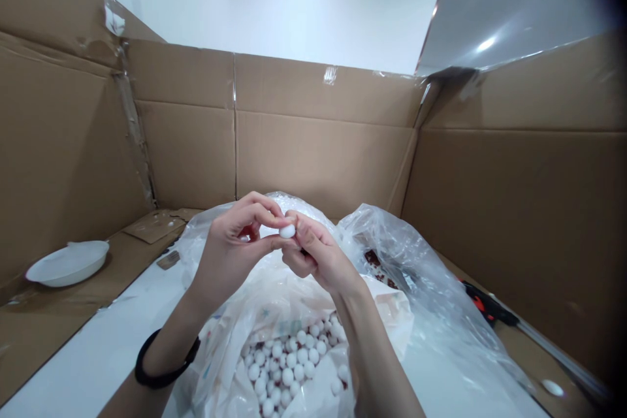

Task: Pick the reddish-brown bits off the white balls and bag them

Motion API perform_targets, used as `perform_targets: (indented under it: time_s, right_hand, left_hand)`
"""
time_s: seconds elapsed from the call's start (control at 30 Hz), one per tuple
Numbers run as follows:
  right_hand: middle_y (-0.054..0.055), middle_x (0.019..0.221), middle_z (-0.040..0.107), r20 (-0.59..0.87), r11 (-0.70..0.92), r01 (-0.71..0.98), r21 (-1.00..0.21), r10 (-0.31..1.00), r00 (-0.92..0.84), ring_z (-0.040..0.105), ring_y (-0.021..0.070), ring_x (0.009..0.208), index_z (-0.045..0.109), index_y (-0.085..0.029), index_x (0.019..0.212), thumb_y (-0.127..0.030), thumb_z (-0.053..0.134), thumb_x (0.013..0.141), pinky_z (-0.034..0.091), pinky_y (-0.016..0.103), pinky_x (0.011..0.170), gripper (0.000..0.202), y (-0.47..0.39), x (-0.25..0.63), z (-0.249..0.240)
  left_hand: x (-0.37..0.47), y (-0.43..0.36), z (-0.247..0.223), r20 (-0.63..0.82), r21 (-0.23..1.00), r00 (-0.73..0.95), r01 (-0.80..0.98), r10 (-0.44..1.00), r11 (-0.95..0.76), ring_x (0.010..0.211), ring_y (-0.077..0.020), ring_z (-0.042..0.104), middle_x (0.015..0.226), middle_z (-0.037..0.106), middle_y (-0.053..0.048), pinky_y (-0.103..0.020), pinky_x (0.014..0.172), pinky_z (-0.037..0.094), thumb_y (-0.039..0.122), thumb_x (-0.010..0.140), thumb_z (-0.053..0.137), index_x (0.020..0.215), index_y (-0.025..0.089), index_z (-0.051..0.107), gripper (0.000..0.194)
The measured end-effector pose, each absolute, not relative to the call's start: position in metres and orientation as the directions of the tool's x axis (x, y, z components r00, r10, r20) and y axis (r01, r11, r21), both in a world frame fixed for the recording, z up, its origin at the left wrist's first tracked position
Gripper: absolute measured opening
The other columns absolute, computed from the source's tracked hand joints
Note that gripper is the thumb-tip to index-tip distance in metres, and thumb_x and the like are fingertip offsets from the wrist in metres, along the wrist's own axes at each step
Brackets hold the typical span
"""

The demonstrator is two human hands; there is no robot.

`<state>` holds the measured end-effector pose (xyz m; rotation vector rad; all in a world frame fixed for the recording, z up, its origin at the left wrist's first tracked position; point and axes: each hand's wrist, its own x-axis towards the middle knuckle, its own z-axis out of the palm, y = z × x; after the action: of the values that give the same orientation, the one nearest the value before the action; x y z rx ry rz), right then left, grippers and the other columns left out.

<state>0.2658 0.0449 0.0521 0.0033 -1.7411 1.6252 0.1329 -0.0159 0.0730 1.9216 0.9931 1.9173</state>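
A small white ball [287, 231] is pinched between the thumb and fingertips of my left hand [240, 228], above an open plastic bag. My right hand [318, 245] meets it from the other side, thumb pressed onto curled fingers right beside the ball. What those fingers hold, if anything, is hidden. Below my hands, the clear and white plastic bag [225, 346] lies open with many white balls [288, 375] inside. Reddish-brown bits show between them.
Cardboard walls [323, 157] stand around the white table [132, 333]. A white oval dish [68, 264] sits at the left. More crumpled clear plastic [421, 274] spreads to the right, near a black and red tool with a metal shaft [482, 304].
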Motion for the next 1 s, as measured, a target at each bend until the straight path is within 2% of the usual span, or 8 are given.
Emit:
perform_targets:
  time_s: [0.17,0.33,0.43,0.57,0.7,0.8,0.87,1.0]
  right_hand:
    - [-0.012,0.045,0.023,0.473,0.158,-0.457,-0.875,0.475,-0.742,0.013,0.0047,0.037,0.041,-0.021,0.071,-0.051,0.050,0.087,0.011,0.021,0.039,0.035,0.045,0.270,0.054]
    - [-0.012,0.044,0.023,0.483,0.047,-0.539,-0.841,0.516,-0.707,0.012,0.0041,0.038,0.044,-0.019,0.066,-0.048,0.054,0.086,0.011,0.018,0.037,0.036,0.046,0.269,0.055]
    - [-0.012,0.043,0.019,0.460,-0.139,-0.754,-0.643,0.716,-0.524,0.009,0.0054,0.037,0.040,-0.020,0.062,-0.042,0.049,0.090,0.012,0.017,0.033,0.037,0.051,0.265,0.056]
    - [-0.009,0.044,0.022,0.163,-0.336,-0.900,-0.277,0.907,-0.389,0.019,0.0060,0.036,0.034,-0.019,0.058,-0.017,0.029,0.095,0.022,0.015,0.033,0.038,0.065,0.265,0.054]
    - [-0.004,0.053,0.042,-0.008,-0.402,-0.895,-0.192,0.913,-0.409,0.036,0.0056,0.040,0.044,-0.018,0.065,-0.010,0.023,0.093,0.036,0.014,0.038,0.036,0.073,0.264,0.051]
    - [0.003,0.069,0.056,-0.090,-0.458,-0.879,-0.132,0.889,-0.450,0.052,0.0081,0.054,0.054,-0.015,0.083,-0.011,0.025,0.092,0.047,0.017,0.048,0.031,0.069,0.262,0.053]
    - [0.007,0.084,0.063,-0.123,-0.485,-0.870,-0.088,0.872,-0.474,0.062,0.0111,0.073,0.057,-0.014,0.096,-0.013,0.027,0.093,0.053,0.020,0.058,0.030,0.065,0.260,0.054]
    - [0.011,0.115,0.063,-0.068,-0.509,-0.855,-0.102,0.861,-0.504,0.060,0.0158,0.108,0.053,-0.013,0.117,-0.014,0.027,0.091,0.055,0.023,0.071,0.037,0.057,0.258,0.056]
  left_hand:
    - [0.134,-0.013,0.070,0.753,0.652,-0.094,0.239,0.651,-0.720,0.070,-0.0127,0.053,0.080,0.058,-0.001,-0.022,0.052,0.037,0.015,0.067,0.077,0.063,0.019,0.065,0.013]
    - [0.136,-0.013,0.067,0.813,0.570,-0.086,0.314,0.576,-0.759,0.063,-0.0106,0.048,0.079,0.058,-0.001,-0.022,0.048,0.032,0.020,0.069,0.077,0.070,0.021,0.068,0.009]
    - [0.136,-0.016,0.069,0.828,0.527,-0.037,0.391,0.559,-0.755,0.062,-0.0100,0.046,0.081,0.058,0.000,-0.022,0.047,0.031,0.020,0.071,0.076,0.079,0.023,0.071,0.010]
    - [0.130,-0.020,0.073,0.804,0.438,0.137,0.522,0.579,-0.732,0.072,-0.0128,0.052,0.088,0.061,-0.002,-0.022,0.050,0.034,0.025,0.078,0.070,0.091,0.029,0.073,0.014]
    - [0.124,-0.023,0.076,0.689,0.370,0.271,0.665,0.672,-0.648,0.082,-0.0150,0.054,0.096,0.063,-0.001,-0.023,0.057,0.037,0.034,0.083,0.064,0.103,0.034,0.070,0.021]
    - [0.124,-0.021,0.075,0.611,0.346,0.261,0.761,0.747,-0.549,0.085,-0.0152,0.055,0.097,0.063,0.001,-0.025,0.064,0.039,0.035,0.085,0.060,0.108,0.034,0.067,0.024]
    - [0.127,-0.016,0.072,0.627,0.286,0.256,0.803,0.736,-0.523,0.088,-0.0160,0.055,0.095,0.064,0.002,-0.026,0.068,0.040,0.034,0.088,0.057,0.107,0.032,0.067,0.022]
    - [0.133,-0.004,0.063,0.666,0.174,0.249,0.866,0.704,-0.470,0.090,-0.0179,0.055,0.093,0.065,0.001,-0.028,0.068,0.040,0.029,0.091,0.050,0.100,0.027,0.068,0.019]
